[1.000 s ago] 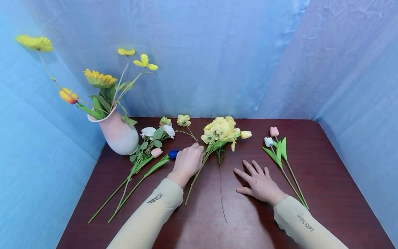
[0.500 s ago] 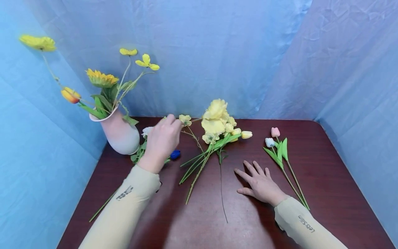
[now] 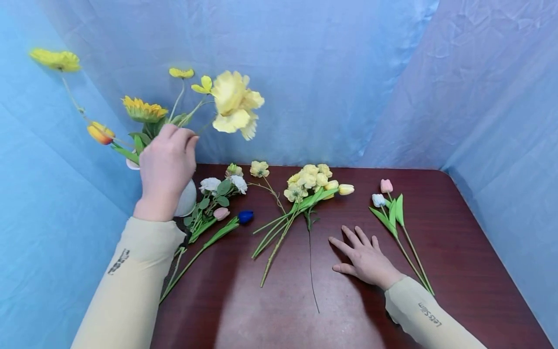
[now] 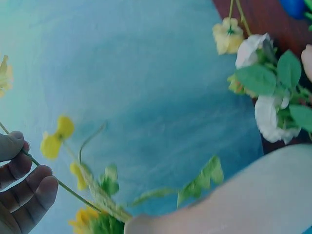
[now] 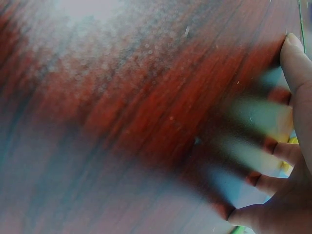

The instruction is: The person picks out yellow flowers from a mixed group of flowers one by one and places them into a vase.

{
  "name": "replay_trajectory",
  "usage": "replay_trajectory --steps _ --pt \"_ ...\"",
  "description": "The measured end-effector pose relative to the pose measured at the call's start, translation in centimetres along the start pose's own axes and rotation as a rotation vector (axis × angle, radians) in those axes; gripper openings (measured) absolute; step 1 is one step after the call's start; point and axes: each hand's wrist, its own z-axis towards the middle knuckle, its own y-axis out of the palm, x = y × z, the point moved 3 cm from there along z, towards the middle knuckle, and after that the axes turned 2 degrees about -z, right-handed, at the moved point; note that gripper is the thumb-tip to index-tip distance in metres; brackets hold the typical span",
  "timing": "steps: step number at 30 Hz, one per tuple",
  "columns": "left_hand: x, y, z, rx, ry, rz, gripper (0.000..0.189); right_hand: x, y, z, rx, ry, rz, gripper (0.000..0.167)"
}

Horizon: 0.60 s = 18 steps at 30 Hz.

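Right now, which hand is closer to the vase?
The left. The left hand is up beside the vase's mouth, pinching the stem of a big pale yellow flower. The right hand rests on the table, well right of the vase.

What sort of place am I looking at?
Possibly a screened-off work booth: blue cloth hangs behind and beside the table, where loose flowers lie near a vase holding more.

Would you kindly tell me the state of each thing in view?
Left hand: pinching a stem
Large yellow flower: held up
Right hand: resting on the table, fingers spread
Vase: standing, holding flowers, partly hidden
Sunflower: in vase
Orange tulip: in vase
Blue tulip: lying on table
White flowers: lying
Yellow bunch: lying
Pair of tulips at right: lying
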Motion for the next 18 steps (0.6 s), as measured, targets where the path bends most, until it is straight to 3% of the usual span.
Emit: replay_trajectory --steps 5,10,18 --pt "-1.6 -1.0 0.4 0.043 -0.067 -0.007 0.026 0.0 -0.1 0.0 -0.003 0.001 -0.001 0.073" --pt "-3.6 -1.0 0.2 0.055 -0.15 -0.012 0.026 -0.1 0.0 0.0 -0.007 0.004 0.0 0.073" --pt "-6.4 -0.6 -1.0 -0.023 -0.358 0.021 0.025 -0.1 -0.1 0.0 0.0 0.002 0.0 0.073"
